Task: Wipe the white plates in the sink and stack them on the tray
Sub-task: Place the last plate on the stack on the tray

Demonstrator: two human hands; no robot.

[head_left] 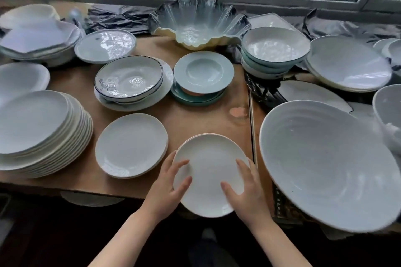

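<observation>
Gripping the small white plates (pixel 209 174) at 6 o'clock, we had our left hand (pixel 168 186) and right hand (pixel 245 191) on opposite rims, thumbs on top, likely for steady carrying. Face-up, near level, round, so no long axis. At 9, a tall white stack (pixel 41 132); no sink or tray seen.

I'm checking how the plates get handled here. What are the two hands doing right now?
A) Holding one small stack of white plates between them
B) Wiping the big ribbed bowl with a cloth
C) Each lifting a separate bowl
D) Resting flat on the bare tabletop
A: the left hand and right hand grip opposite edges of the small stack of white plates at the table's front edge.
</observation>
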